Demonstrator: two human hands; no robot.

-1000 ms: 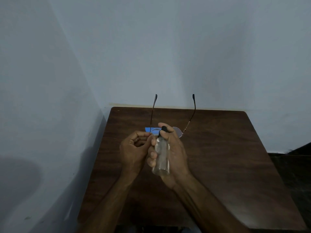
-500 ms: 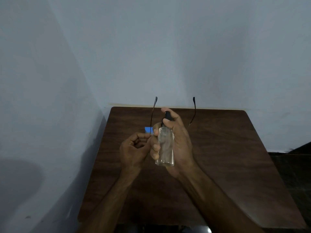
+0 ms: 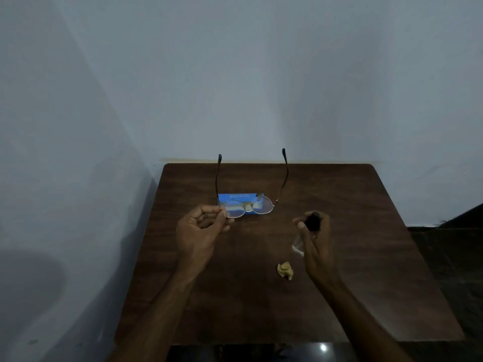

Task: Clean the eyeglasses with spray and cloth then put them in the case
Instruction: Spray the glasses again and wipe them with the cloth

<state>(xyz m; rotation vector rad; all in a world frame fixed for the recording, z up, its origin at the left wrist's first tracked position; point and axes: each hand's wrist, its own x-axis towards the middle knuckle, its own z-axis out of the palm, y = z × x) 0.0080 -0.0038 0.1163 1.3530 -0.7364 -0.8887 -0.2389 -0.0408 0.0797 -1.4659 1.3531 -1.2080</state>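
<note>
The left hand [image 3: 201, 227] pinches the eyeglasses [image 3: 248, 205] by the rim, above the blue case [image 3: 236, 198]. The right hand [image 3: 313, 236] grips the spray bottle [image 3: 312, 222]; a yellow cloth [image 3: 285, 270] lies just beside it.

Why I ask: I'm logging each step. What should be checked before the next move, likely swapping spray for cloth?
1. Grip on the eyeglasses: ok, the left hand pinches one lens rim.
2. Spray on the eyeglasses: cannot tell.
3. Freed right hand: not ok, it grips the spray bottle.
4. Reachable cloth: ok, crumpled on the table beside the right hand.
5. Open blue box, likely the case: cannot tell.
</note>
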